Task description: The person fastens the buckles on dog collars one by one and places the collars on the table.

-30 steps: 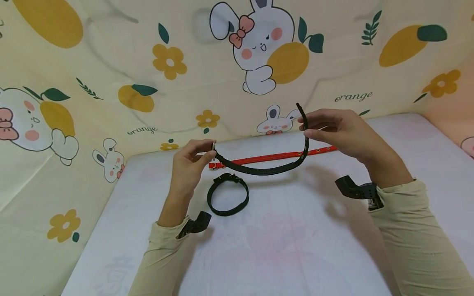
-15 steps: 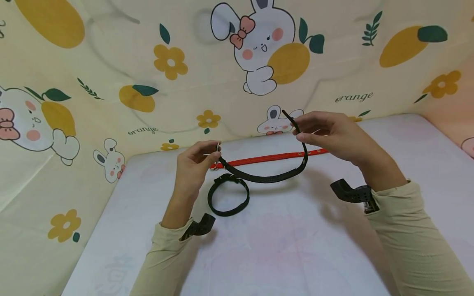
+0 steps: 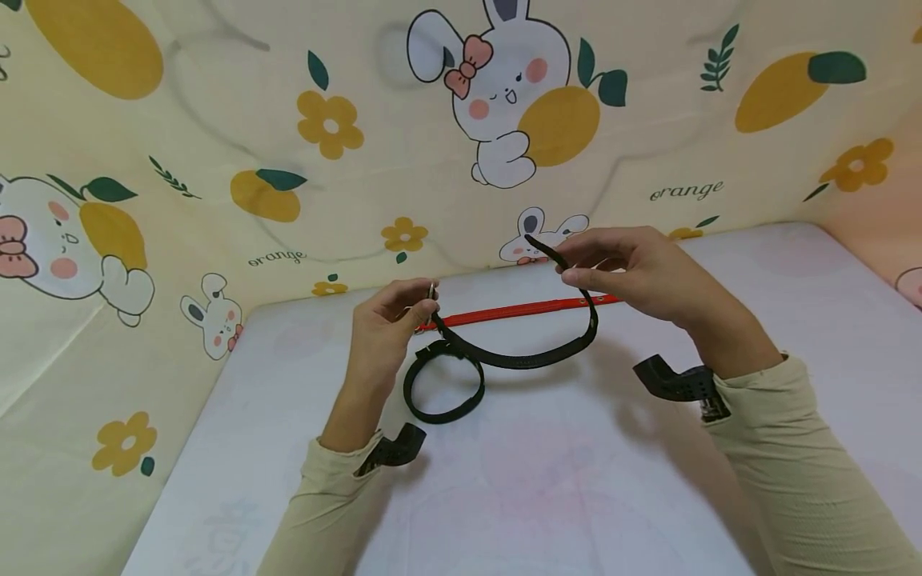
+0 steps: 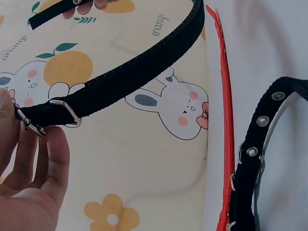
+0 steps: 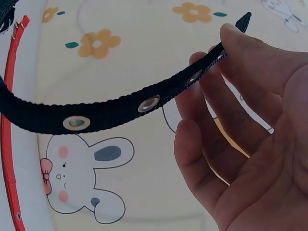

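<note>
Above the worktop (image 3: 547,488), toward its far edge, left hand (image 3: 379,336) and right hand (image 3: 648,276) pinched a seemingly light, pliant strap (image 3: 519,362) near its ends, likely the best grips.

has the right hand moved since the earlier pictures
Yes: in the head view, the right hand, pinching the black strap, has shifted left and slightly down against the small printed rabbit.

In the head view the right hand (image 3: 644,274) hides one end of the red strap (image 3: 519,310), while the left wrist view's edges cut off parts of the left hand (image 4: 33,192), the held black strap (image 4: 139,70) and the looped black strap (image 4: 256,137).
</note>
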{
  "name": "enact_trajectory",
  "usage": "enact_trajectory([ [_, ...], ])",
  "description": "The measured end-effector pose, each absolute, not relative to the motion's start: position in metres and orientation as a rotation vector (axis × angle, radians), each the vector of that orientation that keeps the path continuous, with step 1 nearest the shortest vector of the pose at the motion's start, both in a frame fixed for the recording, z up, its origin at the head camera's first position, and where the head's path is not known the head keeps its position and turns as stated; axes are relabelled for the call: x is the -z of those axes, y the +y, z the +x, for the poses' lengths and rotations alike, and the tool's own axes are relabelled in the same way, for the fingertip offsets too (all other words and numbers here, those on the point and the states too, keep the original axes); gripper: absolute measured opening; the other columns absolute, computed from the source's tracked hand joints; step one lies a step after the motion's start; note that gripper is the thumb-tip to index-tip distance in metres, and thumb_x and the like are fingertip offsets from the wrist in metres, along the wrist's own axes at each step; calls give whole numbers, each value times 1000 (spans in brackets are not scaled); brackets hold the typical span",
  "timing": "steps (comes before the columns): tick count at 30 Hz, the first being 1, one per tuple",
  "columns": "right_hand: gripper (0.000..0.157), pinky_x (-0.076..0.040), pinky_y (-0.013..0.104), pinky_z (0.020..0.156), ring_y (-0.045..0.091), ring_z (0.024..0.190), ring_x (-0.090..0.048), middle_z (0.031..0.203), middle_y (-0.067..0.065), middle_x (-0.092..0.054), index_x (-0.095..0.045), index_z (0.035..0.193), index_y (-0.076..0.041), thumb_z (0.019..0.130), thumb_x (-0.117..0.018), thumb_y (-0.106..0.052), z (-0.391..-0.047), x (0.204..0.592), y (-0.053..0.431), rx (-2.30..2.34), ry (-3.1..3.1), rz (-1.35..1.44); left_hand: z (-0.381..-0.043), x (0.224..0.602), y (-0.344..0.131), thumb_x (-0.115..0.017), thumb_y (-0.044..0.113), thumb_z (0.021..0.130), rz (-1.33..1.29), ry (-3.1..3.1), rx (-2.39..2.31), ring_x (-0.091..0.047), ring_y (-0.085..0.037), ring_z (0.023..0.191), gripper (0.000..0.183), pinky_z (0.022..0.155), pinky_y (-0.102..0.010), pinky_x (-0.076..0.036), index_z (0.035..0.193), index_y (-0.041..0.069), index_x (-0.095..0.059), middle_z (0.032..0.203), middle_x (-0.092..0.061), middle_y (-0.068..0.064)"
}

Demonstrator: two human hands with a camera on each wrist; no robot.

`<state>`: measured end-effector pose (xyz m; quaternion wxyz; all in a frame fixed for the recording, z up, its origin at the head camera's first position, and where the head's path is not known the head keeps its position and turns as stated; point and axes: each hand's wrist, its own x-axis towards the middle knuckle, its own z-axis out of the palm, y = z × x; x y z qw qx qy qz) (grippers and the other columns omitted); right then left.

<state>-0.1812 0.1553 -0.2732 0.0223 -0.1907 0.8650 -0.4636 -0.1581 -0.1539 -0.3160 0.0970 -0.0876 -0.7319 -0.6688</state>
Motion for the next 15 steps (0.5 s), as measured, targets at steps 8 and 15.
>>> enact_trajectory([
  [8, 32, -53, 24, 76, 17, 98, -63, 110, 3, -71, -70, 123, -19, 91, -73, -24, -179, 274, 149, 1409, 2687, -651, -157, 317, -151, -72, 6, 87, -344, -2154, 2011, -64, -11, 88, 31, 77, -20, -56, 115, -4, -67, 95, -70, 8],
  [15, 31, -51, 25, 77, 17, 97, -62, 108, 1, -71, -71, 122, -20, 91, -73, -23, -177, 274, 147, 1403, 2678, -683, -155, 316, -149, -72, 1, 87, -362, -2190, 2007, -64, -12, 90, 28, 80, -23, -57, 114, -4, -68, 96, -70, 6],
])
